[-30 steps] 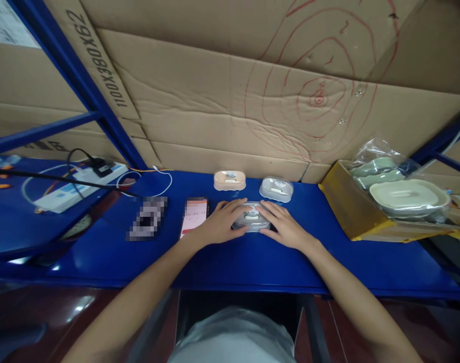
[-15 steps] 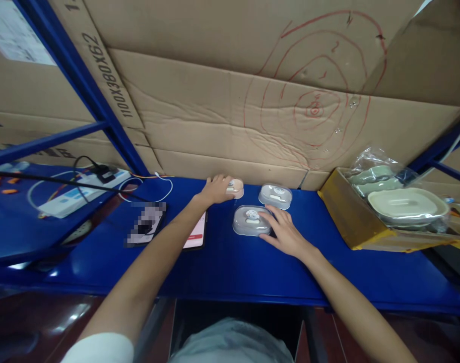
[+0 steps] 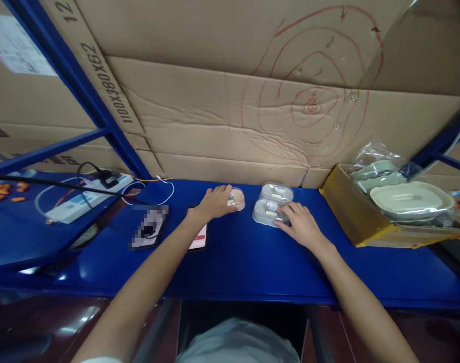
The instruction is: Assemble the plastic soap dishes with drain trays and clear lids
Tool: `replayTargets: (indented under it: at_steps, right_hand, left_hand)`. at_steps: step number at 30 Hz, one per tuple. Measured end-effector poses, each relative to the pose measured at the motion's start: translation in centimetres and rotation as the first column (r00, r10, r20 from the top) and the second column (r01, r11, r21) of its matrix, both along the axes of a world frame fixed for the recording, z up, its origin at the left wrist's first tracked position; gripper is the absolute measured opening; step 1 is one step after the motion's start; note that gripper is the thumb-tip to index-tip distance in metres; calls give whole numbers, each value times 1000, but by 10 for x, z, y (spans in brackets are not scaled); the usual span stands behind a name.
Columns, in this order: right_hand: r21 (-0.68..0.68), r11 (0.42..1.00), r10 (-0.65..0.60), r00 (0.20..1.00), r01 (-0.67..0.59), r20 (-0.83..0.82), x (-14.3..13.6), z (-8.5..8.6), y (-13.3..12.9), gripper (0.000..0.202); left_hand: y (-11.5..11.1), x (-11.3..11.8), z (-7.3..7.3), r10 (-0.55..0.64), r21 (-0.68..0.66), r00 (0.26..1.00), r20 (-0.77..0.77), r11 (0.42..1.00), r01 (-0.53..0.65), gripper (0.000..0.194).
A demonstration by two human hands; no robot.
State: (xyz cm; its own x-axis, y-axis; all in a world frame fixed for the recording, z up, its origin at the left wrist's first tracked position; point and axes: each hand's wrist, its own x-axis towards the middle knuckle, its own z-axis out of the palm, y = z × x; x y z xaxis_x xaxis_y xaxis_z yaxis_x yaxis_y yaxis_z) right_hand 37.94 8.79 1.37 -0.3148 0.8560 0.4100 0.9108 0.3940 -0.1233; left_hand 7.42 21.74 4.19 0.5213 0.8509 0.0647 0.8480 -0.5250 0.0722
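My left hand [image 3: 213, 203] grips the left end of a small beige oval box with a clear lid [image 3: 238, 198], its fingers covering part of it. My right hand [image 3: 303, 225] has thumb and fingers closed around the right end of a grey oval box with a clear lid [image 3: 265, 214]. Directly behind that one lies a second grey clear-lidded box [image 3: 278, 191], very close to it or touching. Each lid bears a round white sticker, and a pale bar shows on each box.
On the blue table [image 3: 233, 267], two phones [image 3: 150, 227] lie left, one partly under my left forearm. Farther left are a power strip [image 3: 89, 196] and cables. A cardboard box [image 3: 350, 217] of green and cream plastic pieces stands right. Cardboard [image 3: 199, 111] backs the table.
The grey box in my right hand has slid right and back, up to the other grey box. My left hand has drawn the beige box slightly nearer.
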Motion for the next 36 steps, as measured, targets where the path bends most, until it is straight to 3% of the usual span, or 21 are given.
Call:
replayTargets:
  at_steps: [3,6,10,13,20,28,31,36]
  right_hand:
    - [0,1000,-28,1000,28,-7,6,-1,2,35]
    - [-4,1000,-6,1000,6,-29,5,-4,3,37]
    - [-11,996,82,994,-83,-74,-4,-8,3,39]
    - [-6,986,167,981,-169,-95,-16,-9,0,40]
    - [-9,966,256,964,-257,-67,-37,-8,-4,35]
    - [-138,983,114,993,-118,-40,-30,-23,16,52]
    - [-152,978,124,985,-141,-117,-30,-14,7,51]
    - [-197,925,266,925,-325,-273,-34,4,-16,46]
  left_hand:
    - [-27,-1,-3,-60,8,998,11,998,60,52]
    - [-69,-7,-6,-178,-25,984,20,984,178,58]
    - [-124,-15,-10,-345,-61,934,94,934,351,65]
    - [-144,-15,-11,-416,-92,900,131,899,429,67]
    - [-141,-13,-14,-422,-74,879,223,892,447,64]
    - [-128,-7,-13,-390,-120,893,226,898,423,70]
    - [-125,-9,-10,-393,-143,884,251,888,436,71]
    - [-131,-16,-4,-400,-151,867,298,877,457,68]
